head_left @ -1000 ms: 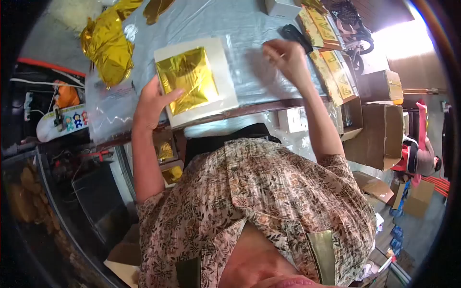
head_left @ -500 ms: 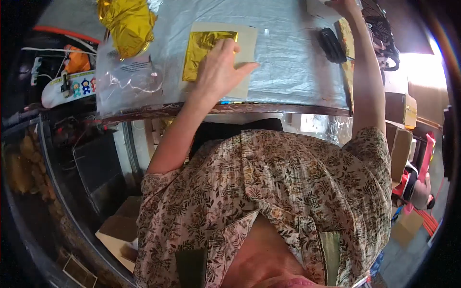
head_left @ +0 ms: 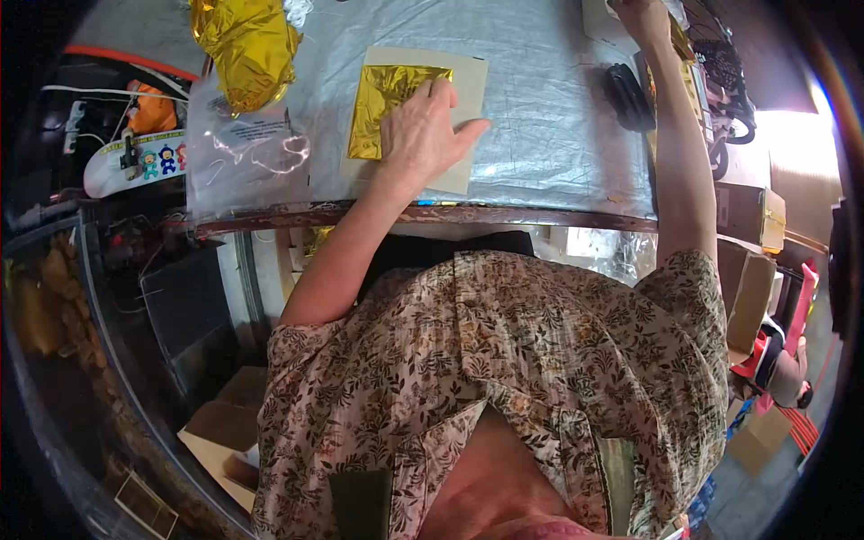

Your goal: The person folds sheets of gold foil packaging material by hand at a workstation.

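A view from above looks down a person's floral-shirted chest to a bench covered in silvery plastic film. The left hand lies palm down on a square gold foil sheet, covering the sheet's right part. Its grip is apart: the fingers are flat and spread, the thumb pointing right, clamped on nothing. The foil sheet rests on a larger cream card, which sits near the bench's front edge, roughly in the middle.

The right arm stretches to the far right corner of the bench, where the right hand touches a white box at the top edge of the picture. The hand is partly cut off, so whether its grip is apart or together cannot be told.

Just below that hand lies a black object, with gold printed papers beside the forearm. To the left of the card sits a clear plastic bag, and beyond it a crumpled heap of gold foil. Cardboard boxes stand off the bench at right.
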Available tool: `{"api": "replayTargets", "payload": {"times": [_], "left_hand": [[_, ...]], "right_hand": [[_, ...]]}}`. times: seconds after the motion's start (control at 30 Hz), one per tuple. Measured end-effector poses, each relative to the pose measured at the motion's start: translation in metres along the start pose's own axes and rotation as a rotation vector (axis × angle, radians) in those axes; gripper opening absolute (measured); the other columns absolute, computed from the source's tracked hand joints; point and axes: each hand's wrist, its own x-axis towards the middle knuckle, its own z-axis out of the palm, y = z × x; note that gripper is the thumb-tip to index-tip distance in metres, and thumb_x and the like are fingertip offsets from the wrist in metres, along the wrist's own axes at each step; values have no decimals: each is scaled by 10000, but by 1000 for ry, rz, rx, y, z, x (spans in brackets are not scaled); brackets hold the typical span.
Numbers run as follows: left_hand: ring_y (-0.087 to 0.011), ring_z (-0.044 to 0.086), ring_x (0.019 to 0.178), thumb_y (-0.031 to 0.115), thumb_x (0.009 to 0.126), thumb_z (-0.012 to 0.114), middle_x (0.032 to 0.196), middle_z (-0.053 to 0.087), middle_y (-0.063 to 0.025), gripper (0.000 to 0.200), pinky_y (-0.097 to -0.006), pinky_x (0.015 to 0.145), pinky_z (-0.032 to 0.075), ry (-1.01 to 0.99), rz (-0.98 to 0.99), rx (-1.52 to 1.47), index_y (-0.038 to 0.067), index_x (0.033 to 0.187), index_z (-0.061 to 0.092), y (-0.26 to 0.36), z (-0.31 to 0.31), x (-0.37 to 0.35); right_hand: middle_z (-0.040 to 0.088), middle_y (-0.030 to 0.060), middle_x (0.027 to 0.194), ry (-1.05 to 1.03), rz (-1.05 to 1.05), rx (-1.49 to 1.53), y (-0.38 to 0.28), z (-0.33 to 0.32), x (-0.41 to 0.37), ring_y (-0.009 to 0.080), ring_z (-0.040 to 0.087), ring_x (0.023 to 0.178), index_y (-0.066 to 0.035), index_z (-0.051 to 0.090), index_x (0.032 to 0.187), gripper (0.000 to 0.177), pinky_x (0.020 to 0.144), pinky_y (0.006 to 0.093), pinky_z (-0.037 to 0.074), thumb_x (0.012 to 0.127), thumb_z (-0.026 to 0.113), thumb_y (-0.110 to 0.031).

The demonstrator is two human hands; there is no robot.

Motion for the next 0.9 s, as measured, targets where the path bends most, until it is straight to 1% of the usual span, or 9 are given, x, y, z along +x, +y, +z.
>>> {"api": "replayTargets", "payload": {"times": [0.07,0.17,0.2,0.33,0.4,0.53,0.67,0.8,0.9], "left_hand": [[-333,710,842,485,835,790,996,685,-115,518,-489,695,548,24,8,-18,42,1028,602,-3,4,-1],[-344,705,841,432,851,778,975,686,-115,444,-497,693,538,34,2,-60,56,1006,600,-5,5,0],[-356,703,842,393,862,766,959,685,-124,397,-504,692,536,26,-20,-88,59,994,597,-5,5,0],[-380,694,782,291,883,720,918,681,-131,258,-522,650,528,96,11,-106,74,946,596,-4,8,0],[-398,682,714,221,897,670,856,675,-123,161,-533,601,519,178,68,-110,81,906,592,-2,11,-2],[-372,674,702,217,915,672,844,685,-106,153,-505,598,504,264,114,-48,89,917,588,1,12,-4],[-373,677,709,213,923,658,845,688,-108,149,-502,595,503,261,95,-67,84,916,584,0,12,-4],[-361,682,703,219,918,670,840,690,-99,158,-492,594,505,262,76,-101,81,907,595,3,11,-3],[-339,682,698,222,923,684,852,692,-105,171,-472,628,532,205,108,-232,63,917,623,1,8,-1]], "right_hand": [[728,94,678,-107,184,325,-21,-57,3,334,726,723,-111,815,867,121,741,382,581,753,776,-129],[756,138,854,-9,26,23,-43,-115,0,350,727,865,-88,797,941,155,828,410,557,794,747,-87],[756,138,854,-10,29,19,-55,-133,-12,350,727,865,-88,797,941,155,828,410,557,794,747,-87],[781,134,956,-10,193,1007,-116,-191,-75,188,737,829,18,723,1068,171,759,324,565,992,654,-118],[770,139,1003,-173,219,1311,-135,-183,-108,165,719,875,6,701,1073,139,794,293,562,1014,632,-100],[770,72,921,-491,534,1375,-179,-198,-146,98,707,838,14,723,1023,131,784,253,560,1004,658,-98],[755,28,883,-443,533,1337,-193,-167,-159,54,655,790,6,748,1011,128,731,212,519,971,705,-108],[747,9,872,-365,523,1183,-210,-163,-146,46,628,787,-2,767,1011,147,725,217,508,953,728,-132],[726,19,774,-286,459,1208,-223,-152,-140,67,605,692,4,776,962,147,641,243,501,921,752,-136]]}}
